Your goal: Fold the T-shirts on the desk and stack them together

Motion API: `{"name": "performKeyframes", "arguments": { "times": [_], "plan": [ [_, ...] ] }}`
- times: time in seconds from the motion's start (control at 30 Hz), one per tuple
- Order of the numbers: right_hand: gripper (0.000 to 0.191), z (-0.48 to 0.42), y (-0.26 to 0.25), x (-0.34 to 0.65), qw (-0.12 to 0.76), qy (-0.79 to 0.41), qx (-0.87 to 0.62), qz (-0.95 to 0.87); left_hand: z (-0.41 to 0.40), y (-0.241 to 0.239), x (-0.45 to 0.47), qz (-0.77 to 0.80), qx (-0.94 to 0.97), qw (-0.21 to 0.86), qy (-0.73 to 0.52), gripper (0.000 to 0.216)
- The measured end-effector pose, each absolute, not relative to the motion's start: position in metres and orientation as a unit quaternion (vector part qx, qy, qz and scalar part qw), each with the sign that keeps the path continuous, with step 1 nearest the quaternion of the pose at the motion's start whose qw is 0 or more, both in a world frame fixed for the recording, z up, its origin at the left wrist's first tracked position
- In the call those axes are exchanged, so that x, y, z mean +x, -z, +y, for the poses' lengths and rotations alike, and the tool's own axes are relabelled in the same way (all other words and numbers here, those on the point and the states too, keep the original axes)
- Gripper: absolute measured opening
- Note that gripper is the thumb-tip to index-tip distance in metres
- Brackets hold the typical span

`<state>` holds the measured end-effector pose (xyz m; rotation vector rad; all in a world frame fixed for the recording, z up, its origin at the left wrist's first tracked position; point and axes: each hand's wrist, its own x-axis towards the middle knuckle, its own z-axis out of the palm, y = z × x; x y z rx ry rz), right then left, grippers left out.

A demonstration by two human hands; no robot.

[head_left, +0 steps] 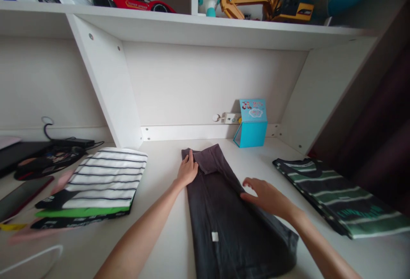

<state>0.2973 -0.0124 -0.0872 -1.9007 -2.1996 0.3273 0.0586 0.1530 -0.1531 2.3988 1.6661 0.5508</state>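
Beside the striped stack toward the worktop's left edge, our left hand lay flat and open on the dark garment at mid-worktop; our right hand spread open on its right fold. Soft, light, limp cloth, we judged, best held at its edges.

White desk, one. On it: dark grey garment, striped folded stack, green-striped shirt. Blue box at rear.

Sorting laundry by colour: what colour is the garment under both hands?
Dark charcoal grey garment, plain, with a small white tag; the head view shows it.
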Motion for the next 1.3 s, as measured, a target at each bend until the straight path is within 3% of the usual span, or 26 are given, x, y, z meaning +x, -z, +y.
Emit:
{"name": "performKeyframes", "arguments": {
  "times": [0.13, 0.37, 0.53, 0.6, 0.7, 0.77, 0.9, 1.07, 1.2, 1.3],
  "plan": [
    [0.029, -0.061, 0.108, 0.333, 0.085, -0.170, -0.690, -0.699, 0.150, 0.150, 0.058, 0.545, 0.817, 0.076, -0.169, 0.054],
    [0.014, -0.098, 0.107, 0.301, 0.133, -0.097, -0.673, -0.721, 0.150, 0.149, 0.058, 0.552, 0.822, 0.062, -0.126, 0.067],
    [0.025, -0.113, 0.083, 0.285, 0.057, -0.261, -0.562, -0.783, 0.151, 0.151, 0.058, 0.551, 0.823, 0.056, -0.126, 0.066],
    [0.023, -0.099, 0.074, 0.289, 0.099, -0.289, -0.552, -0.776, 0.152, 0.151, 0.058, 0.545, 0.827, 0.052, -0.129, 0.064],
    [0.039, -0.064, 0.080, 0.291, 0.195, -0.181, -0.567, -0.779, 0.152, 0.150, 0.057, 0.546, 0.827, 0.051, -0.123, 0.063],
    [0.053, -0.046, 0.098, 0.288, 0.179, -0.131, -0.550, -0.805, 0.151, 0.150, 0.057, 0.551, 0.825, 0.052, -0.115, 0.065],
    [0.068, -0.045, 0.127, 0.283, 0.078, -0.161, -0.536, -0.825, 0.150, 0.149, 0.057, 0.549, 0.827, 0.047, -0.110, 0.070],
    [0.057, -0.021, 0.102, 0.294, 0.058, -0.191, -0.533, -0.822, 0.146, 0.148, 0.058, 0.530, 0.841, 0.046, -0.100, 0.072],
    [0.058, 0.069, 0.097, 0.277, 0.084, -0.081, -0.567, -0.815, 0.143, 0.145, 0.058, 0.530, 0.841, 0.046, -0.095, 0.072],
    [0.061, 0.132, 0.118, 0.258, 0.069, -0.064, -0.615, -0.783, 0.142, 0.144, 0.057, 0.532, 0.840, 0.049, -0.096, 0.072]
  ]
}}
